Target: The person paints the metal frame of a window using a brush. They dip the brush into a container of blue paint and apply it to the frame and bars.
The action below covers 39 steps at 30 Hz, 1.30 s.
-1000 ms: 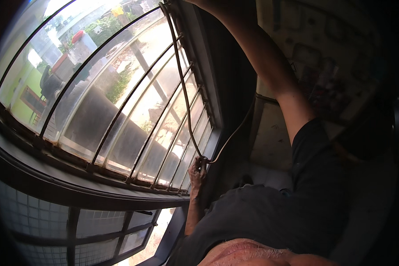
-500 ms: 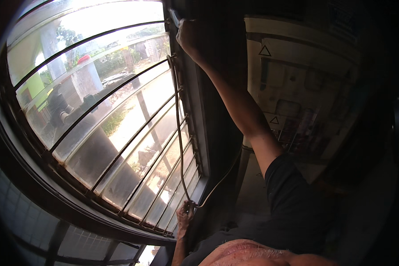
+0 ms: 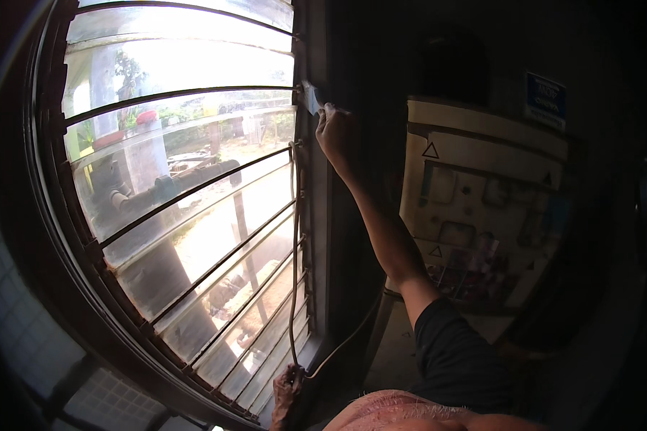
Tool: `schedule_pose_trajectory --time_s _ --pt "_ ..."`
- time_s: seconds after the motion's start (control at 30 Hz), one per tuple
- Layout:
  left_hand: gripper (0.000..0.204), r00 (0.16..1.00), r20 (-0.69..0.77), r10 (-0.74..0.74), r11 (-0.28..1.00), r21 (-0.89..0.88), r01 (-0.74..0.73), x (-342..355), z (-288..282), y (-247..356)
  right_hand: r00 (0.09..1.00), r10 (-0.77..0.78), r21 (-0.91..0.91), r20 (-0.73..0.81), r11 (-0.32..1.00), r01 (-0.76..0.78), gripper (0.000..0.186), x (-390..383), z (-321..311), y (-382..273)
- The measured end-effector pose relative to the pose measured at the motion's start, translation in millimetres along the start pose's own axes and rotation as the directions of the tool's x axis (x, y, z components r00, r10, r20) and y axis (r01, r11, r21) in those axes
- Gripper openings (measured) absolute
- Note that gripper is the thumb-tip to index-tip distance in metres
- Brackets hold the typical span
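Observation:
My right hand [image 3: 331,123] is raised at the right side frame [image 3: 313,215] of a louvred window [image 3: 194,161]. Its fingers are closed on a small pale blue piece of cloth or paper [image 3: 310,98], which lies against the frame beside a slat end. Far lower, near the window's bottom corner, my left hand [image 3: 287,391] is closed around a thin cord [image 3: 293,287]. The cord hangs along the right ends of the slats, bends at that hand and runs off to the right. Shadow hides part of the left fingers.
A cream refrigerator [image 3: 424,172] with stickers stands in the dark to the right. Above it hangs a blue sign [image 3: 545,100]. Dark bars cross the glass slats; sunlit ground and a pipe show outside. A tiled surface [image 3: 115,395] lies at lower left.
The whole view has shifted, so window and refrigerator sit lower in it. My right hand, with the pale piece, is slightly lower along the frame. My left hand stays at the cord.

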<state>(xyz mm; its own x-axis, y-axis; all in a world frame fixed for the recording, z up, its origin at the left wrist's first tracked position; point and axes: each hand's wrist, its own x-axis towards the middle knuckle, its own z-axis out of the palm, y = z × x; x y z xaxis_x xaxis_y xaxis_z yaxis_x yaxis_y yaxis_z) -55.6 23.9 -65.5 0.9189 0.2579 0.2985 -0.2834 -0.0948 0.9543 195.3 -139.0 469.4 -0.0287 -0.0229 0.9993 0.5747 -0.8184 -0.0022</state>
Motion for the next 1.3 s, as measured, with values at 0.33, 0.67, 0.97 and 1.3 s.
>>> schedule_pose_trajectory --time_s 0.33,0.67,0.97,1.3 --pt "0.010 1.000 0.004 -0.008 0.999 0.032 0.008 -1.9 -5.5 26.3 0.983 0.108 -0.085 0.149 0.992 -0.096 0.018 4.3 -40.8 -19.5" --pt "0.006 0.999 0.004 0.034 0.989 0.147 -0.034 -3.4 -1.1 31.0 0.993 -0.012 -0.171 -0.114 0.985 -0.008 0.023 66.9 -12.7 8.5" --pt "0.009 1.000 0.009 0.010 0.992 0.123 -0.011 -3.9 -7.5 34.9 0.989 0.098 -0.088 0.110 0.992 -0.089 0.019 -13.6 -23.8 17.5" --pt "0.016 1.000 0.018 -0.002 0.995 0.102 0.000 -2.9 -8.8 56.8 0.970 0.046 -0.110 0.238 0.994 -0.020 0.018 -54.6 5.9 33.3"
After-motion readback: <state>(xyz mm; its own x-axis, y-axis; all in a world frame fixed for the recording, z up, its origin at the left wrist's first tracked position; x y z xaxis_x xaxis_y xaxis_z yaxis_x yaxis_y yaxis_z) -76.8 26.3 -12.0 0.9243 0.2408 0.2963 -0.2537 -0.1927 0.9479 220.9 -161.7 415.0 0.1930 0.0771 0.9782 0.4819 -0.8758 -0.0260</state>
